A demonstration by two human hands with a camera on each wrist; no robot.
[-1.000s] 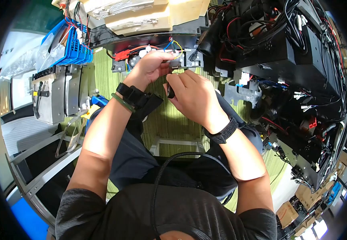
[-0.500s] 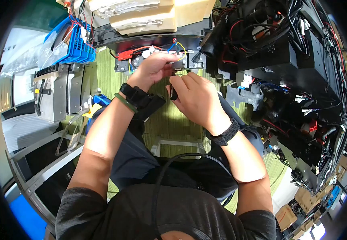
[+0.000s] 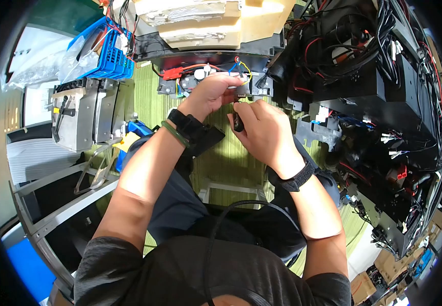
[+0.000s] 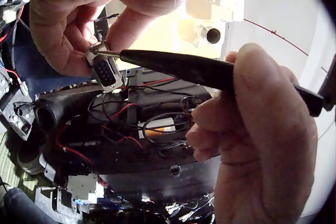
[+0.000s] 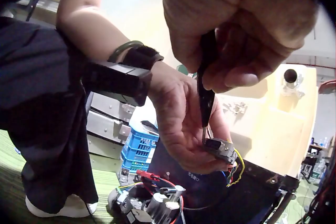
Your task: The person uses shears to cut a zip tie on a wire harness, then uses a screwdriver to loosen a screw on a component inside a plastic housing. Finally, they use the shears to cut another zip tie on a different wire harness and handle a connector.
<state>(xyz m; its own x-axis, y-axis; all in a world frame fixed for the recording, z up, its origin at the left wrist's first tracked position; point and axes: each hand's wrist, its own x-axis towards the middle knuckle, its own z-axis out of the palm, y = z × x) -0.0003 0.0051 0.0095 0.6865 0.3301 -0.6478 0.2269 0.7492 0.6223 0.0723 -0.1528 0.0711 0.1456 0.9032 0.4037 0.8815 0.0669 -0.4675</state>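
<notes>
My left hand point(image 3: 216, 91) pinches a small grey D-shaped connector point(image 4: 105, 70) between thumb and fingers, its coloured wires point(image 5: 236, 169) trailing to the black unit point(image 3: 205, 53) in front of me. My right hand point(image 3: 261, 127) grips a black-handled screwdriver point(image 4: 194, 69). The screwdriver tip point(image 5: 203, 139) touches the connector point(image 5: 220, 150) at its edge. In the head view both hands meet close together just below the unit, over a green ribbed mat point(image 3: 221, 153).
A blue basket point(image 3: 106, 53) with wires sits at the back left, beside a grey metal box point(image 3: 81, 120). Black chassis parts thick with cables point(image 3: 379, 86) crowd the right side. Pale foam blocks point(image 3: 205, 18) lie on top of the black unit. A metal frame point(image 3: 52, 204) runs along the left.
Both hands have stayed together on the connector and screwdriver; they sit slightly further right and up in the head view, mostly from the head turning.
</notes>
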